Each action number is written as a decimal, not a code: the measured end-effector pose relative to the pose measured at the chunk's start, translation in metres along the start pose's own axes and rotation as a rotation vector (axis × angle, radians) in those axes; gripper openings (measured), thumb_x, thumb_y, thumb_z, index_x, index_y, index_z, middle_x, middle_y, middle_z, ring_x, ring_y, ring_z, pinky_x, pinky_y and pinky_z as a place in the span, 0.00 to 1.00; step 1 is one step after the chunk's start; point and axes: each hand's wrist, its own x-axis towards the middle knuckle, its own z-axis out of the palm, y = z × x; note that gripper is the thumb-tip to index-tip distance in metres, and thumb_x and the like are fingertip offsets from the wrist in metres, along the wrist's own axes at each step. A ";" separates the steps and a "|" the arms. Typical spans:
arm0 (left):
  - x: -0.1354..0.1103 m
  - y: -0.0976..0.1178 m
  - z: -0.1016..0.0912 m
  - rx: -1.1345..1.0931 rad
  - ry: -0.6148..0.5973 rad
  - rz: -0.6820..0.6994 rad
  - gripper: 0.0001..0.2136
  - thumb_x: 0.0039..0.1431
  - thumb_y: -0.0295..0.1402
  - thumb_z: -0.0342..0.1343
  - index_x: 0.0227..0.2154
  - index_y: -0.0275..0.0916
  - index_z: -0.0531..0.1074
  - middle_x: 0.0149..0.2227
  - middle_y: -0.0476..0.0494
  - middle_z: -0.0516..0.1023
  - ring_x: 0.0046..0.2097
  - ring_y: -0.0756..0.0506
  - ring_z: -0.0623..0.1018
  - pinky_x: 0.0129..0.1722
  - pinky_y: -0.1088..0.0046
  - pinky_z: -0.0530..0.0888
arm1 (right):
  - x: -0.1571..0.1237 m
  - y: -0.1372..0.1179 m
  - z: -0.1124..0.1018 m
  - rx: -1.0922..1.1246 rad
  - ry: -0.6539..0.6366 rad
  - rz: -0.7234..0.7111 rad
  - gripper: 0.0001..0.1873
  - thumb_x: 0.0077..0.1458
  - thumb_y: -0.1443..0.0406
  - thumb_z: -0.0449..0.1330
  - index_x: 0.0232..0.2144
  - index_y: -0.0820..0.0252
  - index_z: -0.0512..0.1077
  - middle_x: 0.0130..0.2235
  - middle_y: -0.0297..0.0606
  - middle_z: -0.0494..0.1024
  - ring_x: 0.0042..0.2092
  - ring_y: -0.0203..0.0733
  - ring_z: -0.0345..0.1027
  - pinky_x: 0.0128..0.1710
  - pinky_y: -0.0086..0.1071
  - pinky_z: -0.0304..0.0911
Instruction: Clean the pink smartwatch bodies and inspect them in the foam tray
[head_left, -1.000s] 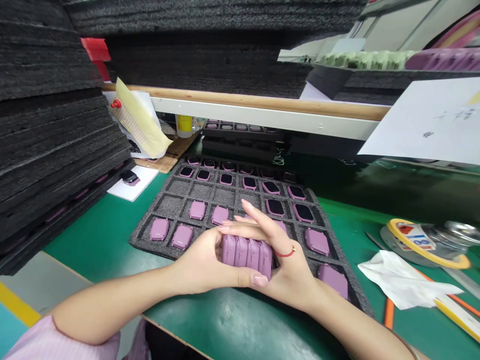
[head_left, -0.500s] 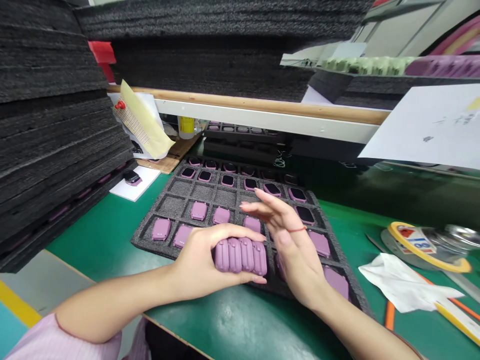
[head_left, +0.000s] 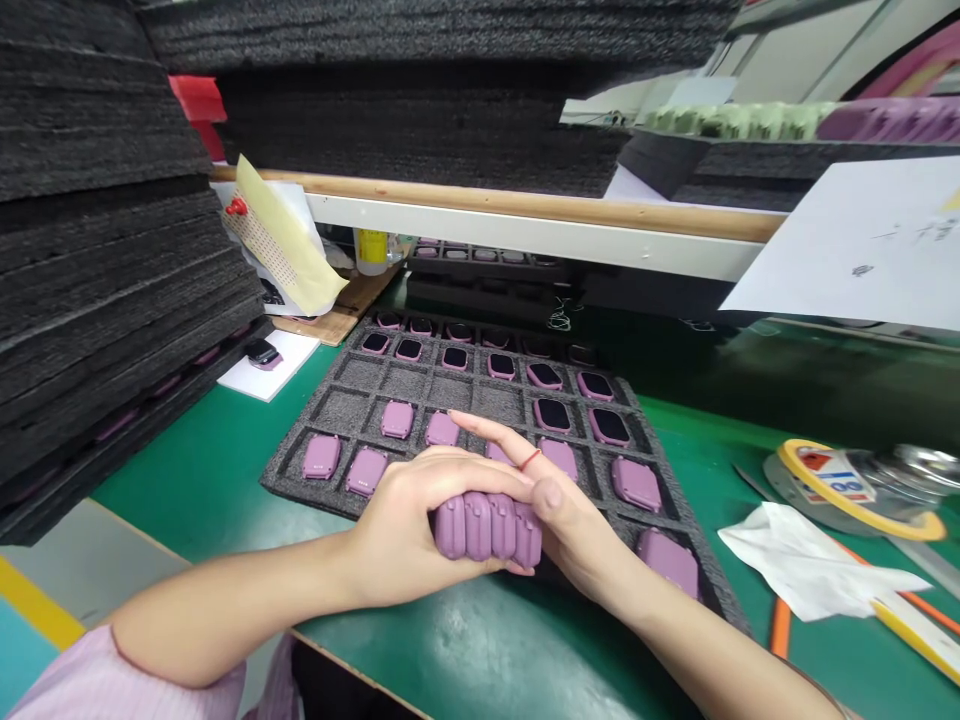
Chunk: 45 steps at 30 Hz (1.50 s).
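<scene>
My left hand [head_left: 405,530] is wrapped round a short row of several purple watch cases [head_left: 487,527], pressed side by side and held low over the tray's front edge. Against the row's right end rests my right hand [head_left: 581,535], its index finger stretched out past the left knuckles and its thumb by the last case. Its other fingers are largely hidden. Beneath both hands lies a black foam tray [head_left: 341,412] with pockets. Purple cases such as this one [head_left: 322,456] lie back up in the nearer pockets; watches with dark screens [head_left: 609,426] fill many farther ones.
Tall stacks of black foam trays [head_left: 97,200] stand at the left and on the shelf [head_left: 525,215]. A watch lies on a white pad [head_left: 281,375]. At the right are a metal-topped bottle [head_left: 840,480] with a yellow ring, a white tissue [head_left: 802,560] and orange-handled tools.
My right hand has come left and down from above the tray to the end of the held row. My left hand has shifted slightly right, still gripping the cases.
</scene>
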 end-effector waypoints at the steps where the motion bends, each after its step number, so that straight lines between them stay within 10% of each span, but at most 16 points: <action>1: 0.000 0.001 0.000 -0.019 -0.010 -0.031 0.17 0.50 0.30 0.71 0.44 0.41 0.78 0.46 0.44 0.85 0.49 0.43 0.82 0.53 0.66 0.75 | 0.000 -0.001 0.001 -0.024 0.004 -0.023 0.47 0.52 0.36 0.61 0.65 0.51 0.58 0.57 0.45 0.77 0.58 0.53 0.73 0.60 0.49 0.67; 7: -0.002 -0.005 -0.001 -0.049 -0.084 -0.073 0.19 0.59 0.48 0.63 0.48 0.44 0.78 0.52 0.38 0.79 0.58 0.37 0.75 0.61 0.57 0.70 | 0.000 -0.008 0.011 -0.388 0.180 -0.196 0.55 0.40 0.47 0.75 0.66 0.51 0.58 0.62 0.46 0.72 0.62 0.56 0.68 0.60 0.49 0.69; 12: -0.010 -0.013 0.002 0.061 -0.072 -0.042 0.42 0.58 0.34 0.65 0.70 0.51 0.47 0.69 0.36 0.57 0.72 0.33 0.53 0.70 0.47 0.55 | -0.003 -0.006 0.014 -0.570 0.272 -0.385 0.58 0.43 0.61 0.76 0.70 0.49 0.50 0.55 0.43 0.79 0.53 0.52 0.77 0.56 0.46 0.74; 16: -0.007 -0.003 0.003 -0.273 -0.122 -0.369 0.61 0.45 0.34 0.74 0.71 0.52 0.33 0.72 0.31 0.50 0.71 0.31 0.58 0.67 0.46 0.62 | -0.004 -0.005 0.011 -0.623 0.301 -0.478 0.59 0.45 0.62 0.76 0.71 0.47 0.48 0.47 0.38 0.83 0.49 0.50 0.79 0.55 0.47 0.74; 23: 0.006 0.008 0.000 -0.600 -0.149 -0.593 0.26 0.51 0.33 0.71 0.52 0.38 0.71 0.53 0.36 0.77 0.57 0.35 0.77 0.57 0.54 0.73 | 0.001 -0.004 0.004 -0.702 0.238 -0.632 0.51 0.52 0.55 0.71 0.71 0.48 0.49 0.55 0.43 0.79 0.54 0.53 0.77 0.62 0.54 0.68; 45: 0.001 0.002 -0.001 -0.500 -0.121 -0.486 0.20 0.62 0.43 0.58 0.53 0.37 0.67 0.55 0.36 0.75 0.58 0.36 0.75 0.56 0.58 0.73 | 0.004 0.002 -0.004 -0.691 0.169 -0.674 0.55 0.50 0.65 0.72 0.72 0.51 0.46 0.52 0.39 0.81 0.53 0.49 0.78 0.63 0.49 0.68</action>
